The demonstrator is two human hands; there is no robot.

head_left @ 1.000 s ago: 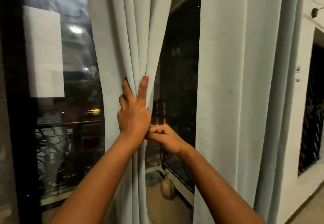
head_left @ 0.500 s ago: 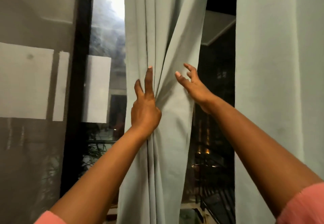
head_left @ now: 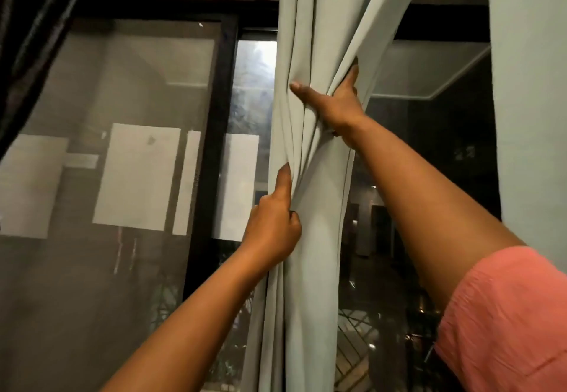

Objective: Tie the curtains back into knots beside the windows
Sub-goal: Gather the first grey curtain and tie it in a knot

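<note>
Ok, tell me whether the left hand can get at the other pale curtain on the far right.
Probably not as things stand: the left hand grips the gathered curtain, and the right arm crosses between it and the far curtain.

Two bare forearms, short coral-pink sleeve with a fine crinkled weave on the right arm, no rings visible

the pale grey-green curtain hangs in front of the dark window, gathered into a narrow bunch of vertical folds that pinch tightest at mid-height and fan wider above, while a second curtain panel of the same colour hangs flat at the right edge.
</note>
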